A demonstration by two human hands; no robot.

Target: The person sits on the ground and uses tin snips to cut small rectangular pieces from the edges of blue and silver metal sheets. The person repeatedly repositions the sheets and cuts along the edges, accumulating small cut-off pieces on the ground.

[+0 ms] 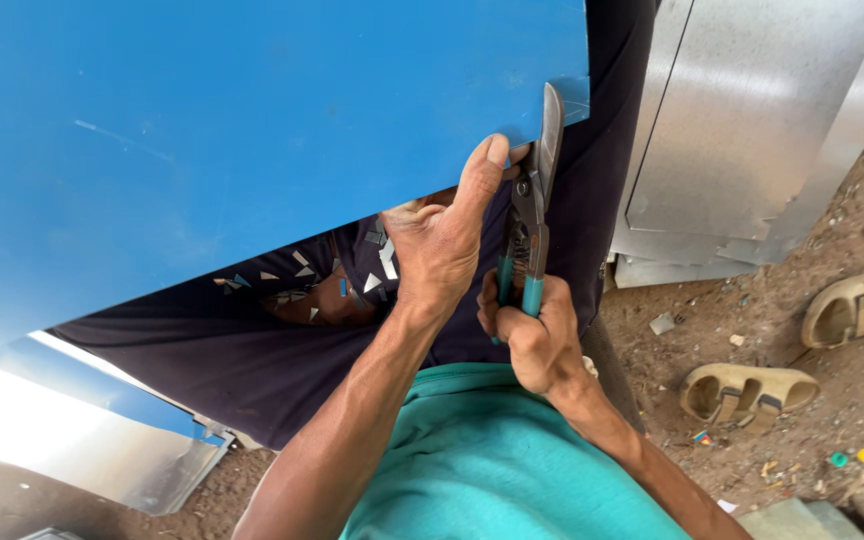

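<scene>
Right hand (pixel 537 345) squeezes teal-handled metal snips (pixel 532 215); left hand (pixel 442 240) pinches the big blue metal sheet (pixel 252 130) beside the blades. That thumb could get nicked if the sheet slips.

head view, looking down, close

Bright, even daylight throughout, blown out to white glare on the bent sheet (pixel 72 430) at lower left, softer sheen on the galvanised panels (pixel 752 120) at upper right, soft shadow under the blue sheet (pixel 232 130), sharp focus at centre, slight wide-angle stretching at edges.
</scene>
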